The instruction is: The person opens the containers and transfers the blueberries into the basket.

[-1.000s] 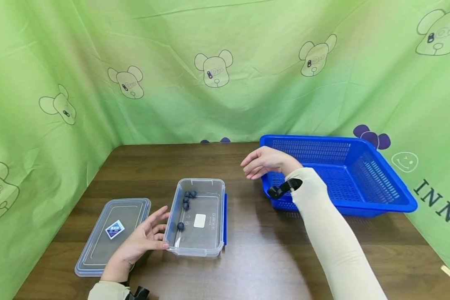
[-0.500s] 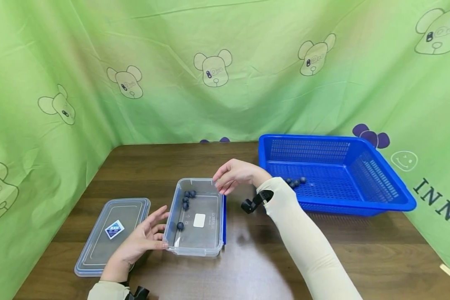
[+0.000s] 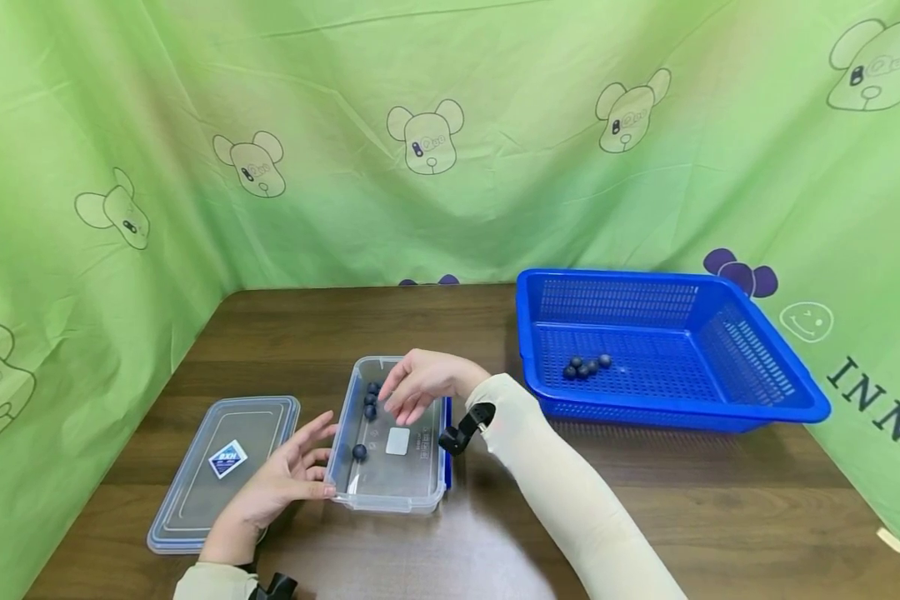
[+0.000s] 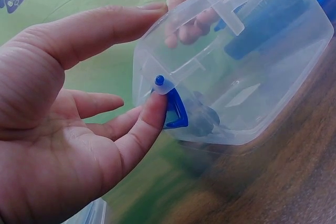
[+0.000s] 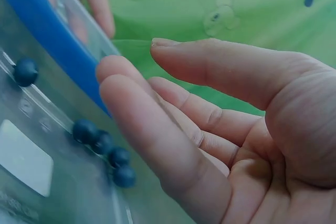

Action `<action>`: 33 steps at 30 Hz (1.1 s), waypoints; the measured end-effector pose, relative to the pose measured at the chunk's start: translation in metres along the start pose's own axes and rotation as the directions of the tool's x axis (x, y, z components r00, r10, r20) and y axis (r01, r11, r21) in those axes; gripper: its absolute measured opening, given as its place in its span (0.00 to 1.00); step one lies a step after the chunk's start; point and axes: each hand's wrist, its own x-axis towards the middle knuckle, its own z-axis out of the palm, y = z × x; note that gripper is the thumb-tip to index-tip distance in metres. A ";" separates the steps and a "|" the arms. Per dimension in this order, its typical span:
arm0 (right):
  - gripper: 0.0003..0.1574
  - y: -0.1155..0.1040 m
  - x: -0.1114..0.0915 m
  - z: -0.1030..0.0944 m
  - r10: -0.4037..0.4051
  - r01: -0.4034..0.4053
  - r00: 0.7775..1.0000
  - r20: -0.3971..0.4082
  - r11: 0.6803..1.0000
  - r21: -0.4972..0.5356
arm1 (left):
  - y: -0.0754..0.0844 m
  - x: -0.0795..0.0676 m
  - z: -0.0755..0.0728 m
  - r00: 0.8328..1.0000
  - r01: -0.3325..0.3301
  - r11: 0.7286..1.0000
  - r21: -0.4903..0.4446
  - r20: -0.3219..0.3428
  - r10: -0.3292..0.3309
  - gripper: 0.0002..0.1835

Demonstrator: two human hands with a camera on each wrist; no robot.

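My left hand [image 3: 281,479] touches the near left corner of a clear plastic food container [image 3: 390,504]. In the left wrist view its thumb lies along the rim and a fingertip rests at a blue clip [image 4: 176,113]; the fingers look relaxed. Several blueberries [image 3: 371,412] lie inside along the container's left wall. Over the container is my right hand [image 3: 427,382], partly covering its far right part. The right wrist view shows thumb and fingers apart with nothing between them, above several blueberries [image 5: 100,142] on the container's floor.
To the left, a clear lid [image 3: 187,500] with a blue and white label lies flat, partly behind my left hand. A blue perforated basket [image 3: 682,410] stands at the right with several blueberries [image 3: 583,369] inside. A green printed curtain [image 3: 330,233] encloses the wooden table [image 3: 510,533].
My right hand has moved left and toward me, from the basket's left edge to over the container. The blueberries in the basket have come into sight. My left hand stays in place.
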 end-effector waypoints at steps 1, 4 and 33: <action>0.20 0.000 0.003 0.003 0.011 -0.011 1.000 0.005 1.000 -0.004 | 0.000 0.000 0.000 1.000 -0.002 1.000 -0.001 0.003 0.002 0.47; 0.15 0.001 0.012 0.012 0.042 -0.041 0.999 0.019 0.999 -0.027 | 0.000 0.001 0.000 1.000 -0.007 1.000 -0.006 0.009 0.007 0.46; 0.05 0.016 0.052 0.060 0.156 -0.152 0.988 0.008 0.969 -0.193 | 0.001 -0.001 0.001 1.000 -0.018 1.000 0.014 0.022 0.018 0.45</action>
